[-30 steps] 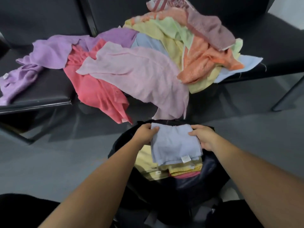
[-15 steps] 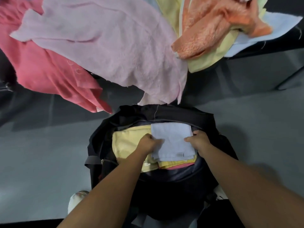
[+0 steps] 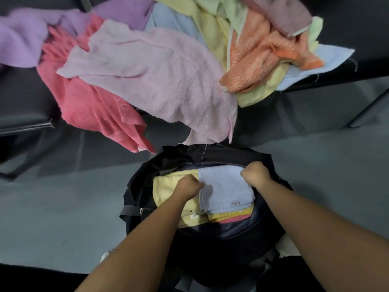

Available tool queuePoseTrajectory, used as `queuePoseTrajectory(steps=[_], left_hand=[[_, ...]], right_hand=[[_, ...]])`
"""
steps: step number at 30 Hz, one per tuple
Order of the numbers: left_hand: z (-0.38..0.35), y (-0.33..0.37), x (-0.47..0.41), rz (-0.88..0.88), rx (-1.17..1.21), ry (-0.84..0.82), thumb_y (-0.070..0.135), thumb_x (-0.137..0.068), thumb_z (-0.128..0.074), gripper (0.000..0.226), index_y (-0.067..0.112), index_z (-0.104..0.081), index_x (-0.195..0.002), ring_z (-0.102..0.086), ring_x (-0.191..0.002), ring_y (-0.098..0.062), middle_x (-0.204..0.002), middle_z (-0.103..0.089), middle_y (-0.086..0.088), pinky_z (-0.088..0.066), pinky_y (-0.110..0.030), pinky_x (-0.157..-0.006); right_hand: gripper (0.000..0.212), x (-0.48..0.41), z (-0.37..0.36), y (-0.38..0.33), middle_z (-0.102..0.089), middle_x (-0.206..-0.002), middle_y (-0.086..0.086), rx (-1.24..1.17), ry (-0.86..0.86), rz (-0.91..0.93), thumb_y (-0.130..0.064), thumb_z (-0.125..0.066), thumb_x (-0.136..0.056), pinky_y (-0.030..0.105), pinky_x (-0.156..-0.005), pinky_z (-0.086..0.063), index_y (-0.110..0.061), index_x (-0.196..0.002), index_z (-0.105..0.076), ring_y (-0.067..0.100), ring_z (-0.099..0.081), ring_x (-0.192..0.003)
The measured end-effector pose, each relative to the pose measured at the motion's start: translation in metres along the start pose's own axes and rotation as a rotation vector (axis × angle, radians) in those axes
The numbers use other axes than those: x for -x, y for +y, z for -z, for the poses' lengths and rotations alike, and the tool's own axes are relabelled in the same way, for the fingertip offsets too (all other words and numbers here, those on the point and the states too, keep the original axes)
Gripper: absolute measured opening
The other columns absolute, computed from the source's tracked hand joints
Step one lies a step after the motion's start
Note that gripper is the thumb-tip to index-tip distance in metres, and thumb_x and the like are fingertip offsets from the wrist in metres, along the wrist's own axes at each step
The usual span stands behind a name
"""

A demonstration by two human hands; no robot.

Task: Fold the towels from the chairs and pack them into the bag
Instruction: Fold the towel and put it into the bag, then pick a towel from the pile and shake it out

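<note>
A folded light blue towel [image 3: 226, 189] lies inside the open black bag [image 3: 134, 190] on the floor, on top of folded yellow towels [image 3: 166, 186] and a pink one. My left hand [image 3: 188, 185] grips the blue towel's left edge with curled fingers. My right hand [image 3: 255, 173] grips its far right corner near the bag's rim. A heap of unfolded towels covers the black chairs beyond: a pale pink towel [image 3: 155, 74], a coral red towel [image 3: 92, 106], a purple towel [image 3: 21, 39], an orange towel [image 3: 256, 60], plus yellow, green and blue ones.
The black chair seats [image 3: 21, 102] stand side by side above the grey floor [image 3: 63, 207]. The pale pink towel's lower corner hangs down to the bag's far rim. A chair leg [image 3: 366, 108] slants at the right.
Both hands lowered the folded blue towel from above the bag's opening down onto the stack inside. The view tilted down and closer, then back up a little.
</note>
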State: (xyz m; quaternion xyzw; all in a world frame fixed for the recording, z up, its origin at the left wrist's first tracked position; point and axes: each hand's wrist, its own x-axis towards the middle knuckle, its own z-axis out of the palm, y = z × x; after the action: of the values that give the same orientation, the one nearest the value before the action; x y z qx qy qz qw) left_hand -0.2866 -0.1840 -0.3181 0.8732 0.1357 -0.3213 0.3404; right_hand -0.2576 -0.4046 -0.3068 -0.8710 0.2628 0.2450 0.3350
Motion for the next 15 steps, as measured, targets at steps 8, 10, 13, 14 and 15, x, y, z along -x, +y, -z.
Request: queuePoseTrajectory(steps=[8, 10, 13, 14, 15], left_hand=[[0.136, 0.1, 0.054, -0.293, 0.249, 0.187, 0.013, -0.093, -0.062, 0.015, 0.003, -0.067, -0.083, -0.061, -0.057, -0.015, -0.07, -0.067, -0.006, -0.052, -0.03, -0.061], [0.169, 0.124, 0.074, -0.382, 0.241, 0.21, 0.012, -0.094, -0.061, 0.015, 0.002, -0.069, -0.086, -0.065, -0.065, -0.017, -0.074, -0.069, -0.007, -0.055, -0.033, -0.067], [0.214, 0.15, 0.097, -0.472, 0.19, 0.284, 0.012, -0.096, -0.059, 0.016, 0.0, -0.07, -0.096, -0.07, -0.078, -0.017, -0.089, -0.074, -0.007, -0.057, -0.031, -0.077], [0.227, 0.156, 0.101, -0.489, 0.181, 0.321, 0.012, -0.096, -0.059, 0.016, 0.0, -0.069, -0.098, -0.071, -0.08, -0.017, -0.091, -0.074, -0.007, -0.057, -0.031, -0.078], [0.238, 0.16, 0.102, -0.498, 0.167, 0.365, 0.013, -0.095, -0.059, 0.015, 0.002, -0.069, -0.098, -0.07, -0.082, -0.017, -0.093, -0.074, -0.006, -0.057, -0.033, -0.08]], right_hand=[[0.019, 0.074, 0.095, -0.143, -0.069, -0.105, 0.012, -0.149, -0.222, 0.276, -0.016, -0.057, -0.099, 0.033, -0.076, -0.055, -0.006, -0.116, -0.06, 0.025, -0.068, -0.098], [0.017, 0.096, 0.123, -0.175, -0.069, -0.104, 0.012, -0.125, -0.233, 0.391, -0.016, -0.058, -0.1, 0.033, -0.077, -0.056, -0.008, -0.115, -0.059, 0.024, -0.068, -0.095], [0.019, 0.116, 0.16, -0.217, -0.073, -0.103, 0.015, -0.175, -0.115, 0.504, -0.013, -0.059, -0.097, 0.032, -0.072, -0.058, -0.002, -0.111, -0.064, 0.022, -0.071, -0.088], [0.019, 0.121, 0.171, -0.229, -0.074, -0.102, 0.016, -0.198, -0.063, 0.535, -0.01, -0.059, -0.096, 0.032, -0.068, -0.057, 0.0, -0.109, -0.067, 0.022, -0.071, -0.086], [0.019, 0.126, 0.18, -0.24, -0.073, -0.103, 0.017, -0.204, 0.0, 0.571, -0.008, -0.058, -0.094, 0.035, -0.069, -0.059, 0.002, -0.108, -0.068, 0.023, -0.072, -0.088]])
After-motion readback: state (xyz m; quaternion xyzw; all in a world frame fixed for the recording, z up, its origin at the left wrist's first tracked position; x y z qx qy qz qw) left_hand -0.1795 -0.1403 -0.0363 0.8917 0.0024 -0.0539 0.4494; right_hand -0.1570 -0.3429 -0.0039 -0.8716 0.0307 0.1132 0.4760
